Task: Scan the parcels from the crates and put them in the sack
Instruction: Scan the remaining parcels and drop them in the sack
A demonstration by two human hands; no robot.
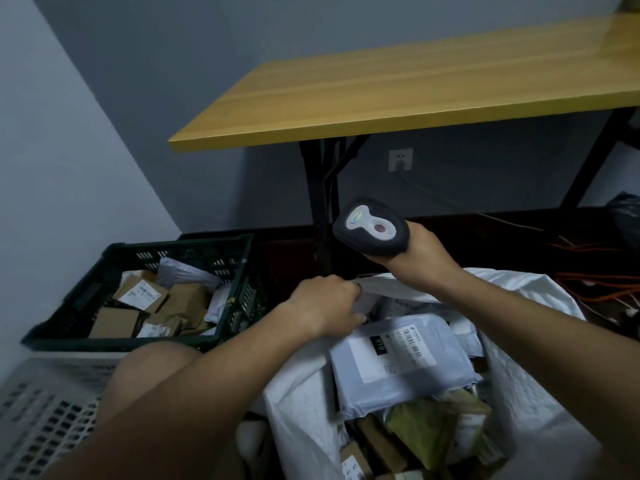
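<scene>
Parcels (401, 355) lie heaped inside the open white sack (530, 375) at lower right; the topmost is a grey mailer with a barcode label facing up. More parcels, mostly brown boxes, fill the dark green crate (86, 299) at left, beside a white crate (41, 410). Left hand (325, 306) grips the sack's rim, fingers curled tight on the fabric. Right hand (420, 261) holds a handheld scanner (370, 226), fingers wrapped around its handle, above the sack. A yellow desk (381, 95) stands behind.
</scene>
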